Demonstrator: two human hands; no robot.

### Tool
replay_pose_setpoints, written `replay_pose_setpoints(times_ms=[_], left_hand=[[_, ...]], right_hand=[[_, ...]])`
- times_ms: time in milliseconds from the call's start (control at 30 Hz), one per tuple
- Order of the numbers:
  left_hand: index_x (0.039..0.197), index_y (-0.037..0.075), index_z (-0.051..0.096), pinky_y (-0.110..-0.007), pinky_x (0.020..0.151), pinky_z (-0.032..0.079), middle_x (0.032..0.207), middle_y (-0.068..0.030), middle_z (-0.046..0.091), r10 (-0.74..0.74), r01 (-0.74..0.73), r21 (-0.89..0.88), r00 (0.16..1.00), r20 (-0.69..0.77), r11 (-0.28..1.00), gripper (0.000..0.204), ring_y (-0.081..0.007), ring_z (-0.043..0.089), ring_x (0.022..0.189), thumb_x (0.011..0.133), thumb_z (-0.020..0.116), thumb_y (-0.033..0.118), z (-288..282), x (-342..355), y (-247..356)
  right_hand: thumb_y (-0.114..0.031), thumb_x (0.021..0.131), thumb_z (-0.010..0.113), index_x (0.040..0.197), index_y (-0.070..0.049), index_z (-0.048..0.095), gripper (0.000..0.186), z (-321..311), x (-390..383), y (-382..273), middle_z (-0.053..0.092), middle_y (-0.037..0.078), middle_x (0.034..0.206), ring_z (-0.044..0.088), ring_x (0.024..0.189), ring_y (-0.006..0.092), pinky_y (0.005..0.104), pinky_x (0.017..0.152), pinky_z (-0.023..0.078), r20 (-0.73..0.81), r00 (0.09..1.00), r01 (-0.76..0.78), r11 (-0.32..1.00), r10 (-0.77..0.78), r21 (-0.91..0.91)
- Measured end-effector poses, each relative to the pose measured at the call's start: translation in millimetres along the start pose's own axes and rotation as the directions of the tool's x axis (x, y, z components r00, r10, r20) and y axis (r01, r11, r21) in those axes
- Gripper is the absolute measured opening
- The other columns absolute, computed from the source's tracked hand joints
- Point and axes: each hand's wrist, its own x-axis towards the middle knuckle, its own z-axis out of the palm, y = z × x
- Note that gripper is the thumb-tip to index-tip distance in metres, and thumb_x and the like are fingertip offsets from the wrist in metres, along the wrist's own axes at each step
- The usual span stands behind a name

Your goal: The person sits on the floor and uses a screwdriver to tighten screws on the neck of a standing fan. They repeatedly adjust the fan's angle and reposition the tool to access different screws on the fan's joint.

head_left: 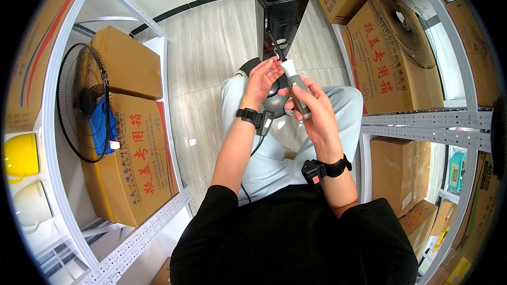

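Observation:
My right hand [316, 106] is closed around the thick grey handle of a screwdriver [298, 92]. A white collar tops the handle, and a thin dark shaft points away from me toward a black upright column [268, 26]. Beside the collar and shaft is my left hand [261, 82], palm turned inward, fingers loosely bent and apart; whether its fingertips touch the shaft is hard to see. Below both hands, between my knees, sits a dark rounded base [273, 103], partly hidden by them.
Metal shelving [174, 174] stands on my left with cardboard boxes [138, 153], a black wire fan guard [84, 103] and a yellow helmet [22, 157]. On the right, another rack [422, 121] holds boxes [388, 66] and a second fan guard [402, 24]. The floor [203, 55] is grey wood-look tile.

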Motion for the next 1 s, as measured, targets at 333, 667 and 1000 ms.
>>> replay_pose_setpoints(times_ms=[333,667,1000], left_hand=[[0.127,-0.009,0.042,-0.038,0.095,0.05,0.115,-0.0244,0.059,0.031,-0.024,0.116,0.998,-0.062,0.993,0.036,-0.0305,0.06,0.11,0.092,0.047,-0.001,-3,4,-7],[0.124,-0.009,0.046,-0.038,0.091,0.052,0.115,-0.0232,0.06,-0.001,0.01,0.133,0.998,-0.071,0.991,0.032,-0.0298,0.062,0.106,0.095,0.047,0.005,-5,3,-8],[0.118,-0.008,0.05,-0.037,0.089,0.052,0.112,-0.0197,0.062,-0.029,0.038,0.116,0.996,-0.081,0.993,0.028,-0.0272,0.063,0.102,0.095,0.049,0.006,-11,6,-11]], right_hand=[[-0.019,0.093,0.058,0.117,0.001,0.054,0.031,-1,6,8,0.065,0.008,0.095,0.062,0.084,0.0115,0.0221,0.061,0.047,-0.023,1.0,-0.009,0.996,0.011,0.084],[-0.026,0.1,0.047,0.115,0.001,0.056,0.033,3,2,5,0.068,0.011,0.097,0.065,0.081,0.0131,0.0231,0.056,0.047,-0.06,0.998,-0.016,0.993,0.023,0.118],[-0.023,0.097,0.053,0.115,-0.002,0.056,0.028,-1,5,1,0.065,0.005,0.094,0.062,0.078,0.0098,0.0222,0.059,0.048,0.052,0.995,-0.091,0.986,0.084,0.139]])
